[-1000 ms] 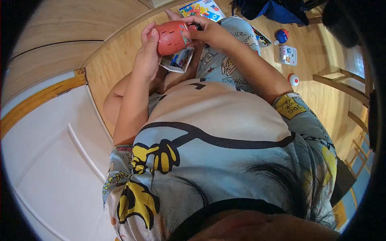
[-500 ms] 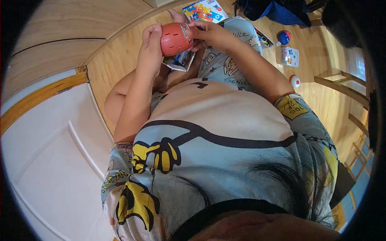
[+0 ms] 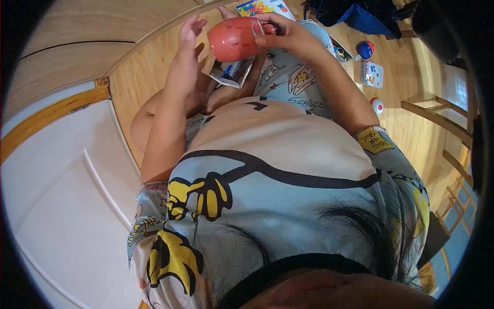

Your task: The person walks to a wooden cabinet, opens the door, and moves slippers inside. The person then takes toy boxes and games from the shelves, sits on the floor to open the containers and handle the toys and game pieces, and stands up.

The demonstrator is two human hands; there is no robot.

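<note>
A red plastic toy barrel with narrow slots in its side is held on its side above my lap. My right hand grips its right end, fingers wrapped round it, near a coloured label. Just left of the barrel, my left hand is open, its fingers spread and apart from it. Below the barrel, between my legs, lies an open box with something blue inside; the barrel and my legs partly hide it.
A colourful printed box lies on the floor ahead. To the right are a blue and red round toy, a clear plastic case, a red and white ball and wooden chair legs. A wooden cabinet stands left.
My left hand has let go of the barrel and opened. My right hand has moved the barrel slightly up and right and turned it, uncovering more of the box below.
</note>
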